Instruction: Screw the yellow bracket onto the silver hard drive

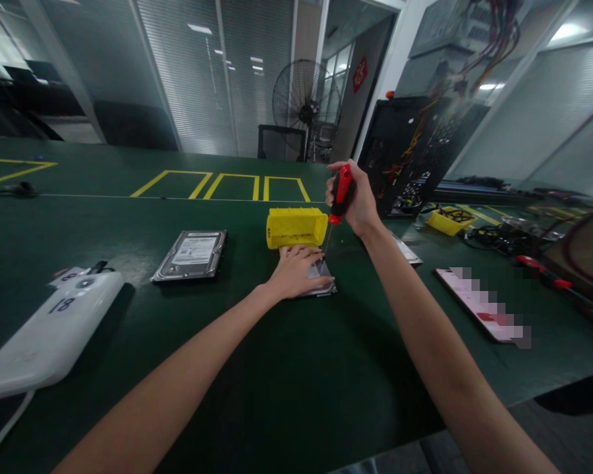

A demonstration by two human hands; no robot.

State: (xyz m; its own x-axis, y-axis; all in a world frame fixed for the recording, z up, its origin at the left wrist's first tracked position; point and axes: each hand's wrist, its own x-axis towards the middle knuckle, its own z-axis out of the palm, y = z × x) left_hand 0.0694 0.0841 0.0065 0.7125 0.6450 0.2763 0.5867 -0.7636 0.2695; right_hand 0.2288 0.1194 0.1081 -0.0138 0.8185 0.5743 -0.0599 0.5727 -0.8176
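Observation:
My right hand (pixel 360 201) is wrapped round the handle of a red and black screwdriver (pixel 344 191), held nearly upright. Its thin shaft points down to the far right part of a hard drive (pixel 321 282), close to my left fingertips; whether the tip sits in a screw is too small to tell. My left hand (pixel 294 270) lies over that drive and grips it, fingers across the far side and thumb along the near side, hiding much of it. Just behind stands a small yellow bin (pixel 297 227), its open side facing me.
Another hard drive (pixel 190 255) lies label up on the left. A white device (pixel 54 329) with a cable is at the near left. To the right are a flat labelled item (pixel 406 250), a phone (pixel 469 296), a yellow tray (pixel 449 221) and an open computer case (pixel 398 155).

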